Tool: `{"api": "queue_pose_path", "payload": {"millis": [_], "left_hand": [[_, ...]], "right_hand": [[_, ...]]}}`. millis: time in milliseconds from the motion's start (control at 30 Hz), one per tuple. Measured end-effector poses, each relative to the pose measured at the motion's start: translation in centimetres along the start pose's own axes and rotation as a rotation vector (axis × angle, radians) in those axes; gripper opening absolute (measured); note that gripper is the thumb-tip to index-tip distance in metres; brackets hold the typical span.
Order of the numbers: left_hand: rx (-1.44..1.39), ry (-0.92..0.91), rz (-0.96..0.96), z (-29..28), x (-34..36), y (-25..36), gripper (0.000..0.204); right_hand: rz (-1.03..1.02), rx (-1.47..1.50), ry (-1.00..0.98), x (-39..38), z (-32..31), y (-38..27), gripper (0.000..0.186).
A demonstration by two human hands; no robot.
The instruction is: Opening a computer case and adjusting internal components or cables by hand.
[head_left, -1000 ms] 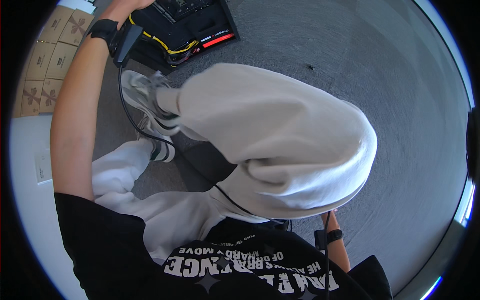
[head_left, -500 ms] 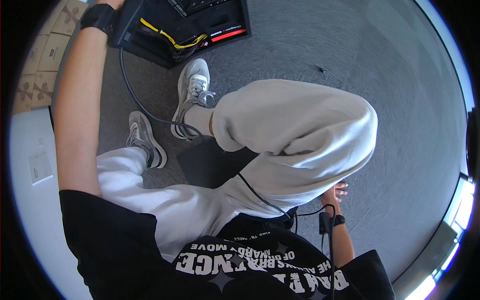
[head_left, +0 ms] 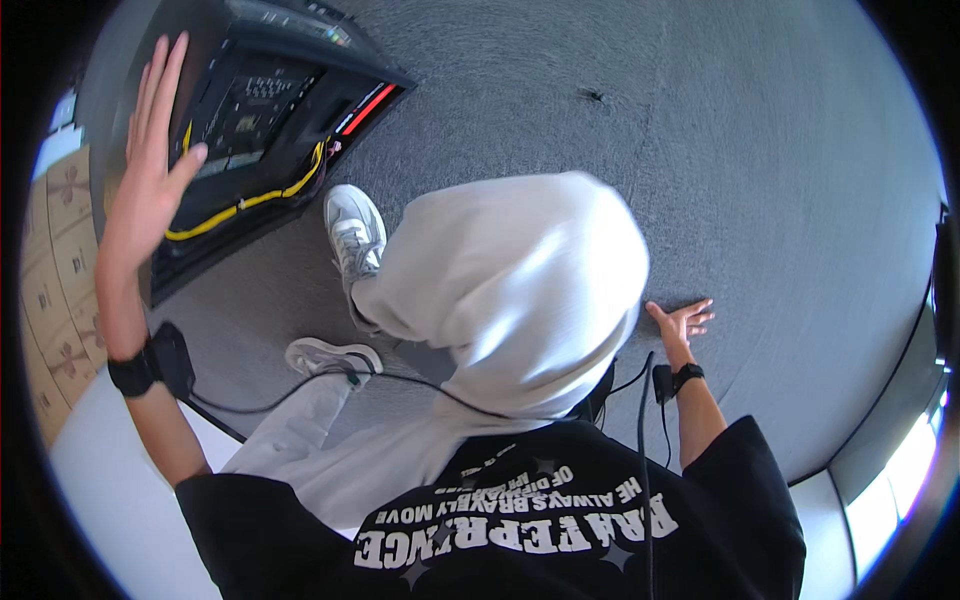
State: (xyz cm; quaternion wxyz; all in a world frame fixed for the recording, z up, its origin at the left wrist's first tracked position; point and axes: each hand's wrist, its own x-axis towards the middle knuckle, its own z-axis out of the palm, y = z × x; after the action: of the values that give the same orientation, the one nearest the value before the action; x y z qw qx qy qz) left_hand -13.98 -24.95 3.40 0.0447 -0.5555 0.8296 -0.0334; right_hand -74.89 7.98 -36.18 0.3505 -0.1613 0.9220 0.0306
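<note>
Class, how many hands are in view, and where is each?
2: the left hand is open at the black case, contact unclear; the right hand is spread on the grey floor. Neither is hidden.

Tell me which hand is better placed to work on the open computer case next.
Probably the left hand: it is spread right at the computer case, though contact is hard to confirm. The right hand is down at the floor, across the bent knee from the case.

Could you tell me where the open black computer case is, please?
In the head view, the open black computer case is at upper left, beside the bare left hand.
</note>
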Motion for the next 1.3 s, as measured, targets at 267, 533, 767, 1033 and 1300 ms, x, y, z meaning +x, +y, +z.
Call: {"api": "queue_pose_path", "payload": {"millis": [267, 533, 767, 1033, 1300], "left_hand": [[-0.223, -0.231, -0.035, -2.7, 1.1, -1.1, 0.096], [-0.511, -0.415, 0.104, -4.0, 1.3, -5.0, 0.105], [-0.134, -0.496, 0.233, -3.5, 1.6, -4.2, 0.11], [-0.056, -0.405, 0.344, -3.0, 0.9, -5.4, 0.104], [-0.092, -0.205, 0.415, 0.7, 0.4, -6.8, 0.096]], "right_hand": [[0.011, 0.026, -0.051, -0.7, -2.4, -2.1, 0.162], [-0.07, 0.035, -0.025, -0.4, -1.9, -1.8, 0.157], [-0.06, 0.067, 0.07, -0.3, -0.5, 0.0, 0.149], [-0.405, -0.107, 0.358, -0.3, 3.8, 2.6, 0.096], [-0.386, -0.162, 0.399, -8.6, 7.2, -2.4, 0.058]]}}
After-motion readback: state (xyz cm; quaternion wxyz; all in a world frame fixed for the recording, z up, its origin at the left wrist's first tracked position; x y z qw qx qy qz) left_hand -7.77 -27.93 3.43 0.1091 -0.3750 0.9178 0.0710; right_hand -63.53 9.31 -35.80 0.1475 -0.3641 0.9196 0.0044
